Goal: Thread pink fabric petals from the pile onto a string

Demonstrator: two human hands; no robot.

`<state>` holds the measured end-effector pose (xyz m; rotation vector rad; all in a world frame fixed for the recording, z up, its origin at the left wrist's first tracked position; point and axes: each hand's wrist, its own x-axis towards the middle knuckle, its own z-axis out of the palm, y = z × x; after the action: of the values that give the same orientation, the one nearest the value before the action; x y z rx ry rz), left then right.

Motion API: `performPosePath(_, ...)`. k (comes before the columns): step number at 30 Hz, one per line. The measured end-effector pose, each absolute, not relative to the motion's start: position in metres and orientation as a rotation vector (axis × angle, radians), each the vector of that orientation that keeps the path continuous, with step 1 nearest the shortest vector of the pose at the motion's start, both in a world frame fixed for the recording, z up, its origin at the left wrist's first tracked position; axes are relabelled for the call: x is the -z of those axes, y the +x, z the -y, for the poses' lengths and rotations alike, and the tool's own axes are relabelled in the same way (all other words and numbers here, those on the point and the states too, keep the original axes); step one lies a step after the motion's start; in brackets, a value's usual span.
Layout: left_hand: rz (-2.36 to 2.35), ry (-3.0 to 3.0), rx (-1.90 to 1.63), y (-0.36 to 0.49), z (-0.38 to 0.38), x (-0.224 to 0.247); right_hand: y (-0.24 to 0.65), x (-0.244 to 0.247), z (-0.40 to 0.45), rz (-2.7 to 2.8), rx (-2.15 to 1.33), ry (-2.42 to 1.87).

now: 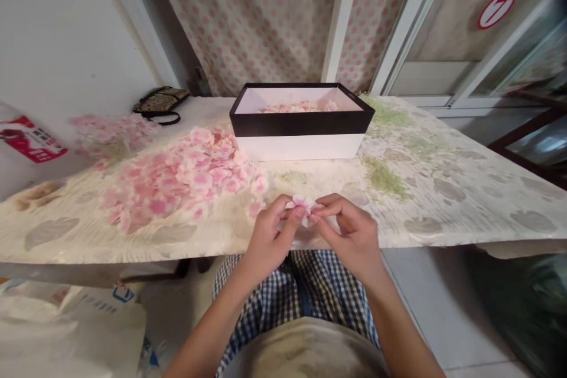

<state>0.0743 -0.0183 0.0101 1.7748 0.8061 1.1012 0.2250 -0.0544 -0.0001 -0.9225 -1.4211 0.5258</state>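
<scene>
Between my hands, just above the table's front edge, is a small pale pink artificial flower [303, 207]. My left hand [277, 227] pinches its left side between thumb and fingers. From the other side, the thumb and forefinger of my right hand [348, 225] are closed at the flower's right edge; what exactly these fingertips grip is too small to make out. A large heap of pink artificial flowers [177, 174] lies to the left of my hands. Beyond them stands a white box with a black rim [301, 144], holding pink and white flowers [299, 106].
Small green pieces [385, 177] lie in piles right of the box. At the table's far left are another pink flower pile [110, 133] and a patterned pouch [162, 99]. A patterned cloth [482, 212] covers the table. A white bag [71, 331] sits below, at left.
</scene>
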Motion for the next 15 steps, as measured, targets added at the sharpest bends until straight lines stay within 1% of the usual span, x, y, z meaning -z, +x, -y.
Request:
performPosePath(3, -0.794, 1.831, -1.091, 0.073, 0.019, -0.009, 0.226, -0.001, 0.055, 1.463, -0.522, -0.954)
performPosePath(8, -0.844, 1.923, -1.009, 0.07, 0.023, -0.008, 0.24, -0.005, 0.055, 1.523, -0.68, -1.085)
performPosePath(11, -0.876, 1.887, -1.032, 0.07, 0.026, -0.011, 0.253, -0.01, 0.059, 1.533, -0.416, -1.241)
performPosePath(13, -0.893, 1.891, -1.051, 0.069, 0.029, -0.013, 0.258, -0.016, 0.067, 1.508, -0.361, -1.208)
performPosePath(15, -0.902, 1.952, -1.033, 0.068, 0.032, -0.016, 0.257, -0.021, 0.077, 1.54, -0.548, -1.021)
